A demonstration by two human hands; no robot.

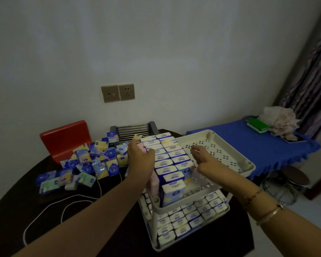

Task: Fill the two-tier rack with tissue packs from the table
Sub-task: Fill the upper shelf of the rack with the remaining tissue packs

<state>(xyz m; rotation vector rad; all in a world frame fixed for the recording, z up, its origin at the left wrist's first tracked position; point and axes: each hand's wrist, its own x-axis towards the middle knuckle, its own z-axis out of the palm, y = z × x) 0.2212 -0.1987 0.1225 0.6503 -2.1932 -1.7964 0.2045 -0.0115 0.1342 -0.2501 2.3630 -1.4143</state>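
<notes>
Dark round table against a white wall, lower frame. Rack at centre-right near the table's right edge; top tier's right half bare. Loose tissue packs heaped centre-left. My left hand presses flat on the standing packs; right hand hovers relaxed, holding nothing.

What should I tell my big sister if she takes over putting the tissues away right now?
Left hand: fingers straight, pressing the side of the rows of packs on the top tier. Right hand: over the top tier, loosely curled, holding nothing.
Done: the bottom tier looks full; the top tier has rows along its left side.
Left: the right part of the top tier is bare. Loose packs lie piled on the dark table left of the rack.
</notes>
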